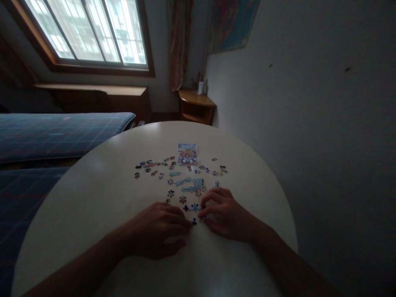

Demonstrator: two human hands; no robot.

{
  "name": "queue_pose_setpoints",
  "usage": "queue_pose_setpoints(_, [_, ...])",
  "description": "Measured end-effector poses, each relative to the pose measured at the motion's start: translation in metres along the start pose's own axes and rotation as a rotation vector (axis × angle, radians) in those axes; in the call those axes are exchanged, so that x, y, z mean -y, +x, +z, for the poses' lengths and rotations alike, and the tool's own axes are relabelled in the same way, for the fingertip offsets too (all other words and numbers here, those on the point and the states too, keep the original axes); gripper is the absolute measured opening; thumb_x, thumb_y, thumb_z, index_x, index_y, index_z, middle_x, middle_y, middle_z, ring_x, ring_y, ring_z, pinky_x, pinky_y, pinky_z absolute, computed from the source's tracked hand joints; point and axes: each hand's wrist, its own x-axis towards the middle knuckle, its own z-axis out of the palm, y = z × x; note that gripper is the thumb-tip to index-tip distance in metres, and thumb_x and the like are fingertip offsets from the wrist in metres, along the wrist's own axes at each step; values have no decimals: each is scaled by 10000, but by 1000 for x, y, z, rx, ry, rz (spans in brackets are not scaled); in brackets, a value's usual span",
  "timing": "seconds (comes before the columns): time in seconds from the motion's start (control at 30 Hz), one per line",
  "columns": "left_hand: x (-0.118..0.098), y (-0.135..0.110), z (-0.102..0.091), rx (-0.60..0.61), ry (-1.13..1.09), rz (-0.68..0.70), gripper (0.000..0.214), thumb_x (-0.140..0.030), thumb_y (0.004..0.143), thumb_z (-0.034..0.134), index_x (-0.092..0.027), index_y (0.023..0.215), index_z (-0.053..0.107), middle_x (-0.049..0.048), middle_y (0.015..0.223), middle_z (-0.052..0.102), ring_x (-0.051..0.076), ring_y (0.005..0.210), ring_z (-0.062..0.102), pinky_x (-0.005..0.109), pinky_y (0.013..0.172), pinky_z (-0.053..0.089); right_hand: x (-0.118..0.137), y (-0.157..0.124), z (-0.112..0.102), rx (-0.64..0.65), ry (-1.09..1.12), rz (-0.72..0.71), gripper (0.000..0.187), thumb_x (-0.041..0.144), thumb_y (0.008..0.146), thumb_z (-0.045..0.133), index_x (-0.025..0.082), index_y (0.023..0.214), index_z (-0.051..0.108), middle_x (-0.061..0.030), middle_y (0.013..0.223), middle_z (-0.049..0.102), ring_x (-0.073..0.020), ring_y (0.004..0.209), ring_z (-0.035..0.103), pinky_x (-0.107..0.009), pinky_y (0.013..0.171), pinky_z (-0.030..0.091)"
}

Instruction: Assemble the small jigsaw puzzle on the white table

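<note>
The left hand (157, 229) is showing bare at seven o'clock, the right hand (225, 214) at five (both forearms (93, 258), likewise uncovered, are tapering wristward).

Brown-framed barred window (93, 33): blazing at ten o'clock!
Round white tabletop (108, 198): faint glare.
Flat grey wall (309, 123): murky toward four!

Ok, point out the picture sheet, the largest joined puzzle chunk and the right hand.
Picture sheet (187, 154): head view, middle of its printed face.
Puzzle chunk (198, 184): head view, on its light-blue joined pieces.
Right hand (225, 211): head view, on the back of the hand.
</note>
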Motion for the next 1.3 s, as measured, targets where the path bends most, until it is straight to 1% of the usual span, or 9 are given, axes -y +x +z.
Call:
queue_pose_setpoints(0.23, [0,1,1,-29,30,13,126,-201,894,581,-210,994,658,14,1046,732,192,960,667,312,814,521,0,0,0,-13,-5,-13,155,246,833,698,291,981,711,-7,1000,689,-226,1131,549,-425,1045,300])
queue_pose_setpoints(0.5, [6,8,14,-88,269,69,138,-225,989,516,-188,935,638,12,987,706,163,858,624,278,684,484,-4,0,6,-60,-19,-73,89,269,861,670,286,939,710,6,922,687,-210,1082,555,-400,1000,319])
queue_pose_setpoints(0.7, [6,8,14,-77,252,68,163,-211,1002,492,-194,919,632,-1,969,707,146,835,612,265,675,479,-6,-2,1,-32,3,-60,126,226,838,667,283,937,719,1,924,688,-217,1089,546,-411,1007,329])
queue_pose_setpoints(0.8, [13,4,10,-122,190,54,164,-247,992,508,-205,924,651,6,969,713,142,860,633,253,719,500,-5,-2,-2,-1,12,-64,191,176,816,657,290,951,728,0,912,688,-219,1087,546,-414,1001,343])
queue_pose_setpoints(0.83, [17,2,7,-156,168,21,168,-259,989,511,-209,928,659,8,970,717,138,859,643,249,738,507,-4,-2,-3,11,15,-68,210,162,809,652,292,956,729,0,908,687,-219,1086,546,-413,997,349])
queue_pose_setpoints(0.9, [30,-7,0,-257,204,-150,164,-270,975,522,-232,951,680,1,976,726,145,865,661,250,732,523,-3,-1,-4,25,26,-71,219,150,807,644,287,954,728,-2,898,686,-217,1078,551,-407,987,362])
queue_pose_setpoints(1.07, [73,-34,-23,-485,433,-777,228,-333,940,510,-235,984,711,41,1102,714,242,1026,655,382,880,544,-5,-1,-4,-46,65,-49,109,199,860,633,251,924,703,-15,896,687,-196,1003,580,-392,969,396])
queue_pose_setpoints(1.17, [92,-43,-26,-465,458,-920,328,-340,914,510,-193,1166,659,82,1256,648,285,1133,599,434,957,517,-12,0,-4,-148,29,10,102,204,893,602,241,938,686,-26,914,688,-189,955,594,-392,932,426])
queue_pose_setpoints(1.3, [102,-42,-19,-411,448,-997,432,-362,943,458,-159,1302,586,98,1399,555,290,1272,513,435,1040,470,-23,6,-10,-188,-68,131,148,239,915,587,251,1032,676,-53,1035,687,-217,1018,602,-414,904,459])
